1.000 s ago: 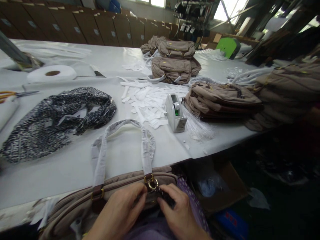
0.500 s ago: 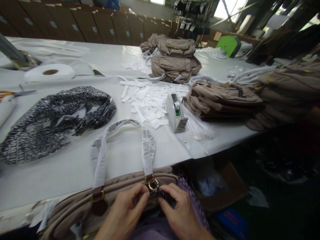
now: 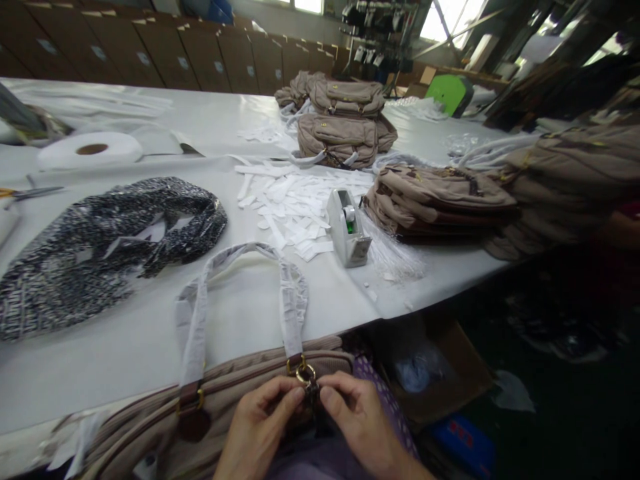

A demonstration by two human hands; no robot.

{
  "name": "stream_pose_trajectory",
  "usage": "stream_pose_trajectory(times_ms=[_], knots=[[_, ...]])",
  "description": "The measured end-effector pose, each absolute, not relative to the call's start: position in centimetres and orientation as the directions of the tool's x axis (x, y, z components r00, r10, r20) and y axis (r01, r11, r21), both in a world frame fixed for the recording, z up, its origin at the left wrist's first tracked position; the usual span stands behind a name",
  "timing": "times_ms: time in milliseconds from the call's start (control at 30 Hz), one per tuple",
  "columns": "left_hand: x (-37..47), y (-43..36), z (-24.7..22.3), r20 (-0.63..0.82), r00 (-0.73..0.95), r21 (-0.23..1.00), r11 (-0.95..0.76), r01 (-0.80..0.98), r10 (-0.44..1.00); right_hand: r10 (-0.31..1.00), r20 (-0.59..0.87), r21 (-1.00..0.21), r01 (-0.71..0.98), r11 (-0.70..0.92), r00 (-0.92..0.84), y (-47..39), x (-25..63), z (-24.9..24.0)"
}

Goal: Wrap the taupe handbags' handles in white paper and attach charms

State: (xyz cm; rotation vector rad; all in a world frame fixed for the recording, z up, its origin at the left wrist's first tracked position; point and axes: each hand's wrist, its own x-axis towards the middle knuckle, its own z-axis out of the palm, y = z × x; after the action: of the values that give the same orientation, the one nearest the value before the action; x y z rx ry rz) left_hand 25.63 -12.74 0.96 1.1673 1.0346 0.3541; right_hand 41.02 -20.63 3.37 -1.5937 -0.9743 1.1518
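2 hands (image 3: 265, 415) (image 3: 361, 412) on a dark strap (image 3: 315, 408)

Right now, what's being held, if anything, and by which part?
The dark strap piece, pinched near its top, just below the gold ring, by fingertips of left hand and right hand.

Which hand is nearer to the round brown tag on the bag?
Left. The left hand is just right of the tag; the right hand is farther right, beyond the left one.
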Motion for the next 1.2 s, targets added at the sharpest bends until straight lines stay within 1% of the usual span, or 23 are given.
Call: stream_pose_trajectory(times_ms=[67,100,167,267,367,467,567,700,800,900,1033,1100,1200], knots=[[25.8,-12.6,1.0,-0.515,0.499,0.857,0.438,0.273,0.697,0.909,-0.328,-0.943,-0.042,-0.329,0.258,-20.4,41.1,2.9],[25.9,-12.5,1.1,-0.529,0.491,0.848,0.454,0.273,0.692,0.903,-0.35,-0.937,-0.076,-0.342,0.25,-20.3,41.1,2.8],[26.0,-12.3,1.3,-0.553,0.486,0.832,0.486,0.269,0.677,0.908,-0.341,-0.94,-0.057,-0.338,0.242,-20.1,41.0,2.7],[26.3,-12.0,1.7,-0.548,0.507,0.833,0.491,0.255,0.665,0.931,-0.24,-0.947,0.146,-0.287,0.274,-19.9,40.9,3.3],[26.4,-11.9,1.8,-0.513,0.534,0.851,0.477,0.219,0.672,0.953,-0.15,-0.905,0.351,-0.24,0.263,-19.9,40.9,4.0],[26.3,-11.9,1.4,-0.515,0.538,0.85,0.479,0.22,0.667,0.973,-0.1,-0.86,0.474,-0.19,0.208,-19.8,41.0,4.4],[26.2,-12.0,0.8,-0.538,0.536,0.835,0.497,0.236,0.651,0.986,-0.06,-0.833,0.536,-0.136,0.158,-19.8,41.2,4.4],[26.2,-12.5,-0.1,-0.592,0.532,0.774,0.611,0.167,0.605,0.992,-0.029,-0.817,0.568,-0.096,0.125,-20.0,41.2,4.2],[26.1,-12.7,-0.3,-0.607,0.533,0.756,0.635,0.158,0.59,0.994,0.023,-0.812,0.582,-0.042,0.104,-20.1,41.1,3.9],[26.0,-12.6,0.2,-0.587,0.545,0.777,0.605,0.173,0.598,0.986,0.044,-0.833,0.55,-0.052,0.16,-20.2,41.0,3.7],[26.0,-12.3,1.2,-0.514,0.581,0.826,0.546,0.139,0.631,0.958,0.009,-0.877,0.463,-0.13,0.285,-20.1,40.9,3.5],[26.2,-12.2,1.6,-0.49,0.594,0.843,0.52,0.137,0.638,0.961,-0.006,-0.877,0.46,-0.138,0.277,-19.9,40.8,3.6],[26.4,-12.2,1.8,-0.445,0.603,0.878,0.454,0.149,0.662,0.975,0.03,-0.853,0.515,-0.09,0.221,-19.5,40.7,3.4]])
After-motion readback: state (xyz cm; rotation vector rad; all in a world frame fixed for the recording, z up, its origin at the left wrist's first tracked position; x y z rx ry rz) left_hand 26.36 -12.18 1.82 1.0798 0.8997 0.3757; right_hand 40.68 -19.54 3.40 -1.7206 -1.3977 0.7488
